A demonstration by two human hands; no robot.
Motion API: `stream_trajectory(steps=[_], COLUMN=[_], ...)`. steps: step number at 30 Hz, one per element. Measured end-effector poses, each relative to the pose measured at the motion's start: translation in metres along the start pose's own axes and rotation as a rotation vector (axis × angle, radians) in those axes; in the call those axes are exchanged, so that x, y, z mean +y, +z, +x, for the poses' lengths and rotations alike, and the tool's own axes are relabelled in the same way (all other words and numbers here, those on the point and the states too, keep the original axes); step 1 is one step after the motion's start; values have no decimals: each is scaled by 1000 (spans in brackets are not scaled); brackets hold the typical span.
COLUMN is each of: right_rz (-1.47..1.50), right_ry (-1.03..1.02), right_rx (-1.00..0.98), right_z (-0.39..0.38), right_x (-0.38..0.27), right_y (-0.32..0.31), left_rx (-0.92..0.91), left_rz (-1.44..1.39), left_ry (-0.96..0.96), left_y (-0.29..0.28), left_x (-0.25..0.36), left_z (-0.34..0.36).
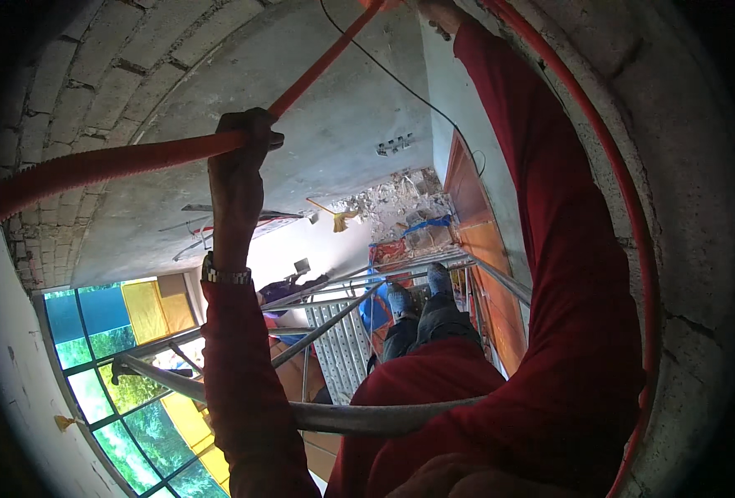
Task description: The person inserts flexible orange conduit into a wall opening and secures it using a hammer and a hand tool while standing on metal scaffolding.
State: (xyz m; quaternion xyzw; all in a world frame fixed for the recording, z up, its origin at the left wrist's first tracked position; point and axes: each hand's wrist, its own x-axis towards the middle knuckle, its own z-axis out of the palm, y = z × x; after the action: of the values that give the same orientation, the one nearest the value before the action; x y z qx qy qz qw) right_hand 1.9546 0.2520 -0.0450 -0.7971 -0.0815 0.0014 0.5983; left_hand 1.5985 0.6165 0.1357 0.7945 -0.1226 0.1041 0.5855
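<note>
An orange corrugated conduit (pixel 135 158) runs from the left edge up to the top of the view. My left hand (pixel 247 141) is raised and closed around it, with a metal watch on the wrist. My right arm stretches far up, and my right hand (pixel 440 18) is cut off by the top edge, close to where the conduit leaves the view. Its fingers show only in part, so its hold cannot be made out. A second stretch of orange conduit (pixel 604 133) bends along the wall to the right of my right arm.
I am up on a metal scaffold, with a curved rail (pixel 384 417) across my front and a perforated platform (pixel 338 344) below. A thin black cable (pixel 392 75) hangs ahead. Rubble (pixel 400 199) and a yellow broom (pixel 342 220) lie below. Windows (pixel 126 373) stand at left.
</note>
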Motion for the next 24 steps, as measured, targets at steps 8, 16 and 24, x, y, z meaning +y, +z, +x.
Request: stream_trajectory(steps=[8,16,24], right_rz=[-236,-448,-602], right_ry=[-92,-194,-243], right_rx=[85,158,224], right_z=[-3,2,-3], right_x=[-7,-8,0], right_y=[-12,-12,-9], left_rx=[-5,33,29], left_rz=[18,16,106], left_ry=[-9,2,-26], left_y=[-5,-17,-20], left_x=[4,-4,0], left_z=[-2,0,4])
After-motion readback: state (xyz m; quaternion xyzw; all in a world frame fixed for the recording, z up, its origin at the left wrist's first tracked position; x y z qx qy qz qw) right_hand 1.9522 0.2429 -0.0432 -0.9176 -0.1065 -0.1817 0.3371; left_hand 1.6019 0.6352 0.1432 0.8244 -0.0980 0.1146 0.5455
